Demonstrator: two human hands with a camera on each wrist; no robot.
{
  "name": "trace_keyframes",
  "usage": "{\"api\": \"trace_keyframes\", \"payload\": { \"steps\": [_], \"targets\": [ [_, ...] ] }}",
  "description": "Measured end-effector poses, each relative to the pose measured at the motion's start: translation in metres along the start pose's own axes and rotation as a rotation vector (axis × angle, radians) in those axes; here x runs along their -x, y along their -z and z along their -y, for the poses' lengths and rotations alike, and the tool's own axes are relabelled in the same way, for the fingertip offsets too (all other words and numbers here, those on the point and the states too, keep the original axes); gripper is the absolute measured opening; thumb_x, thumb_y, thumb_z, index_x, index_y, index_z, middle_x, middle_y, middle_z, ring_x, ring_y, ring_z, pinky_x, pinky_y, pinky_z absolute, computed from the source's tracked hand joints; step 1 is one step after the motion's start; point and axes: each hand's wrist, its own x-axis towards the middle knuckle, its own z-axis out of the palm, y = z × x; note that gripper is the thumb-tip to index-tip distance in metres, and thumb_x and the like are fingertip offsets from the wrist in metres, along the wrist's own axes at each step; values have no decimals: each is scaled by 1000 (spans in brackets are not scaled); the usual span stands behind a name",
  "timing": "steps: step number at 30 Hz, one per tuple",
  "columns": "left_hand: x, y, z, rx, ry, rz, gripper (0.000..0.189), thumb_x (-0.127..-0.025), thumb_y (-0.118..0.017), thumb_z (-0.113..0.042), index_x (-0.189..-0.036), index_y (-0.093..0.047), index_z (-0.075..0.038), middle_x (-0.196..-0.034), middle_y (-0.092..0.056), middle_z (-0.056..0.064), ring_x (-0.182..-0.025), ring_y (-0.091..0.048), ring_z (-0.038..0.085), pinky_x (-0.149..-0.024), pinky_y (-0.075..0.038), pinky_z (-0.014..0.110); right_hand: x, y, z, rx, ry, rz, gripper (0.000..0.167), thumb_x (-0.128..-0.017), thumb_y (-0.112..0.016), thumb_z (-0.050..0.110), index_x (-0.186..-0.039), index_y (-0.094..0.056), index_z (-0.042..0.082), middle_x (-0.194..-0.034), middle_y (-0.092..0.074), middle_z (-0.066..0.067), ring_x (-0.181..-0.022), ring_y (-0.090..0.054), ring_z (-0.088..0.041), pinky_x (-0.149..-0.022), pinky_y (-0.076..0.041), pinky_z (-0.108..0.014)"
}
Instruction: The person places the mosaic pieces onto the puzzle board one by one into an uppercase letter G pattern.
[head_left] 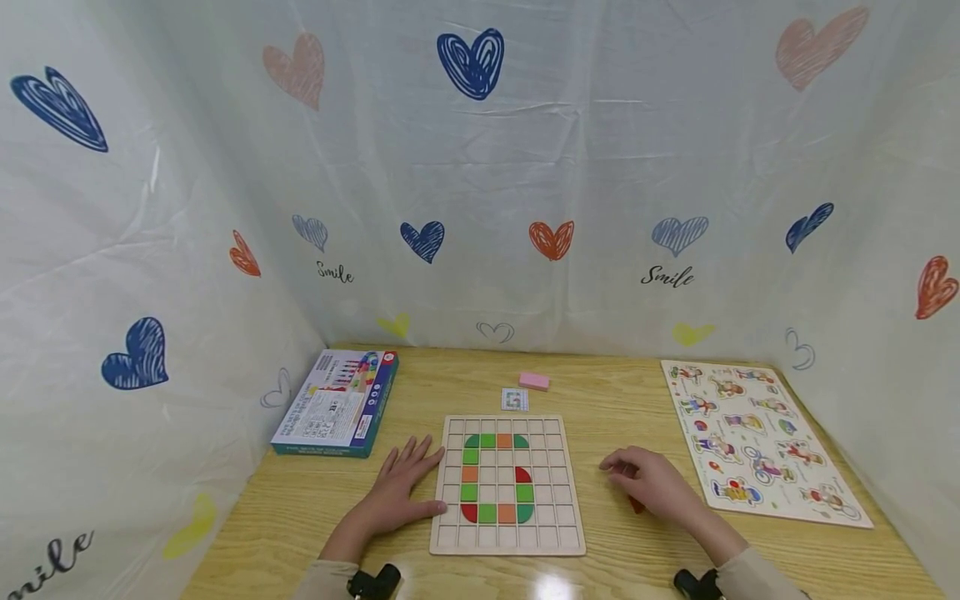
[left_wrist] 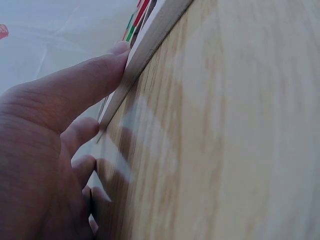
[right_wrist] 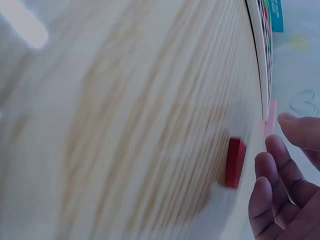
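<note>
A wooden grid board (head_left: 561, 493) lies in the middle of the table in the head view. Green, orange and red tiles in its cells form a ring with a gap on the right side. My left hand (head_left: 397, 493) is spread at the board's left edge, its thumb touching the rim, as the left wrist view also shows. To the right of the board, my right hand (head_left: 654, 483) hovers with loosely bent fingers over a red block (right_wrist: 235, 163). In the right wrist view the block lies on the table, apart from the fingertips (right_wrist: 263, 187).
A small printed card (head_left: 514, 400) and a pink block (head_left: 534, 381) lie behind the board. On the left is a blue-edged box (head_left: 330, 408). A picture puzzle board (head_left: 750, 437) lies on the right. A curtain printed with hearts (head_left: 495, 167) surrounds the table.
</note>
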Motion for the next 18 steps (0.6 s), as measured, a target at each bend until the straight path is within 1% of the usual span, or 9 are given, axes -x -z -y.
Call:
{"api": "trace_keyframes", "payload": {
  "steps": [5,8,13,18],
  "targets": [
    [0,0,0,5,-1,2,87,-89,-71,-57,-159,-38,-16,-169,-17,13,-155,-3,41,-122,3,60,12,9,-12,-2,-24,18,14,-94,-74,15,-108,-75,14,-96,-69,7,-81,-60,-3,-69,-52,-26],
    [0,0,0,3,0,3,88,-89,-71,-57,-159,-38,-16,-169,-17,13,-155,-3,40,-122,3,60,19,13,-19,-26,-16,52,17,-94,-74,16,-110,-74,13,-100,-70,5,-83,-61,-3,-69,-54,-25],
    [0,0,2,5,0,2,89,-88,-71,-57,-159,-38,-16,-169,-17,13,-155,-3,40,-122,4,59,25,17,-28,-70,15,112,22,-93,-75,20,-113,-73,12,-104,-69,2,-85,-60,-3,-70,-53,-25],
    [0,0,2,6,0,6,89,-88,-71,-58,-159,-37,-16,-169,-17,12,-156,-3,39,-122,4,59,27,19,-31,-57,70,147,20,-91,-78,19,-110,-74,15,-101,-64,5,-84,-53,-3,-70,-50,-25]
  ]
}}
